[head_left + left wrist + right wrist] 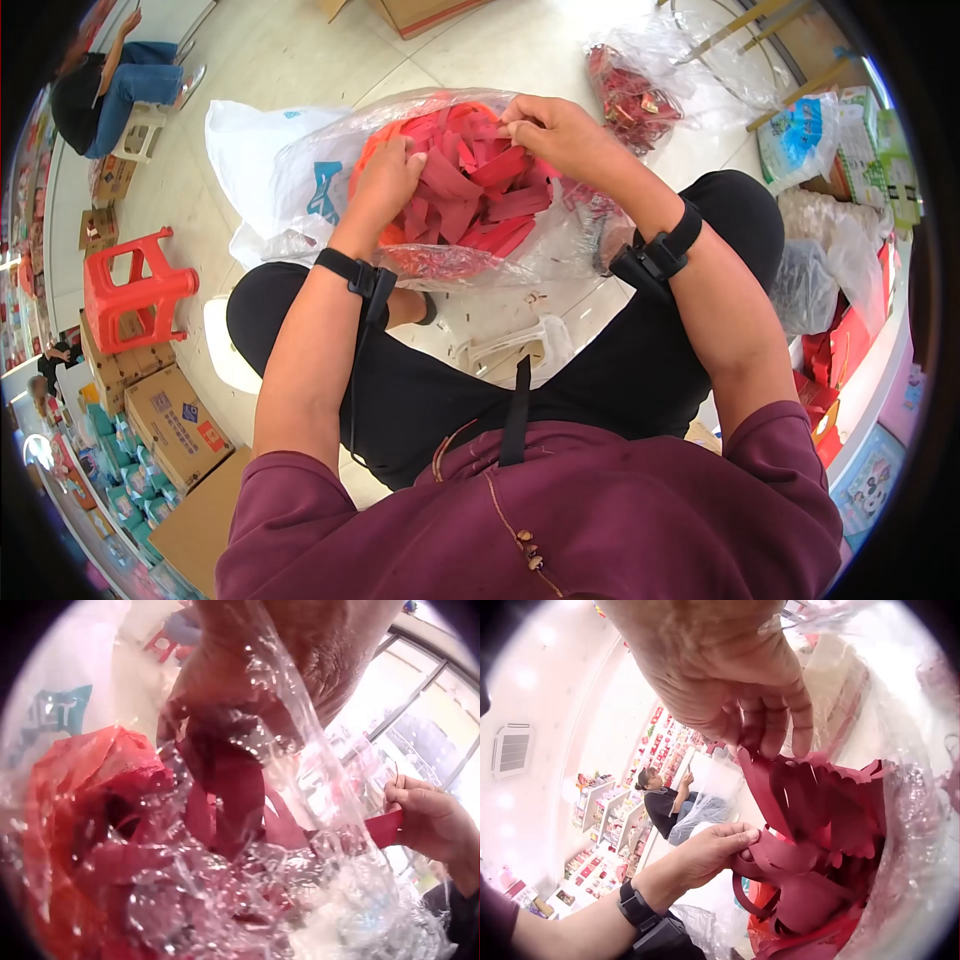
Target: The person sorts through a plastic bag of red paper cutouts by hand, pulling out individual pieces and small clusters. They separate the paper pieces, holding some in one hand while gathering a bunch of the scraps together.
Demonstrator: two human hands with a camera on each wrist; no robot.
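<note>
A heap of red strips [470, 180], with cut, wavy edges in places, fills a clear plastic bag [420, 262] between the knees. My left hand [385, 185] is at the heap's left side. In the right wrist view, that left hand [716, 851] pinches a strip between thumb and fingers. Across the heap, my right hand [560, 140] has its fingers curled at the far right rim. The right wrist view shows the right hand [727, 682] gripping the top of several hanging red strips [810, 795]. Clear film partly covers the left hand in its wrist view.
A white bag [250, 150] with blue print lies left of the heap. Another bag of dark red pieces [630, 100] lies beyond it at right. A red stool [140, 288] and cardboard boxes [175, 420] stand at left. A seated person [110, 95] is at far left.
</note>
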